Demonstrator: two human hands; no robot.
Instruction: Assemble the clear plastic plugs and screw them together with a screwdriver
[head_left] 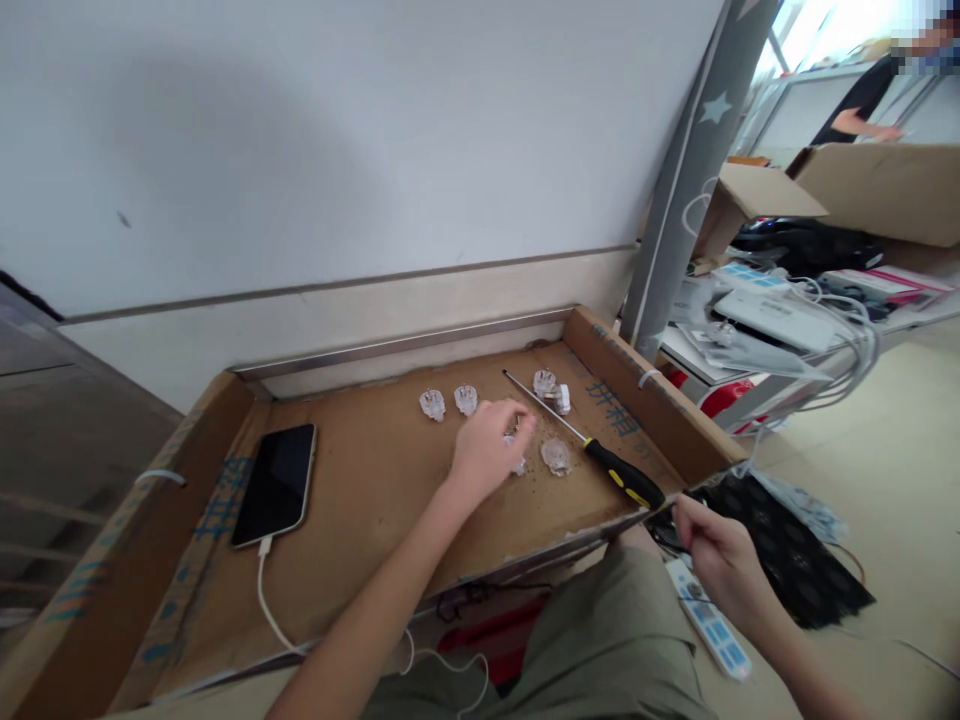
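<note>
Cardboard tray (360, 540): clear plugs (466, 400), screwdriver (622, 473), phone (276, 485) at nine o'clock.
Left hand (487, 445), centre, grips clear plug piece (519, 466); right hand (712, 540), four o'clock, closed, contents unclear.

A brown cardboard-lined worktop (360, 520) is seen, with cardboard walls along its sides. A clear piece (519, 466) is partly hidden by the left hand (491, 440); whether it is gripped cannot be told. The right hand (716, 555) is held with its fingers curled, just beside the end of a black and yellow screwdriver (619, 474). Two clear plugs (466, 400) are set side by side beyond the left hand. More clear parts (544, 381) are placed near the screwdriver's metal shaft, and a round clear piece (556, 457) is seen beside it. A phone (276, 485) is laid at the left, joined to a white cord (264, 590). Below the right hand, a power strip (709, 620) can be seen.
</note>
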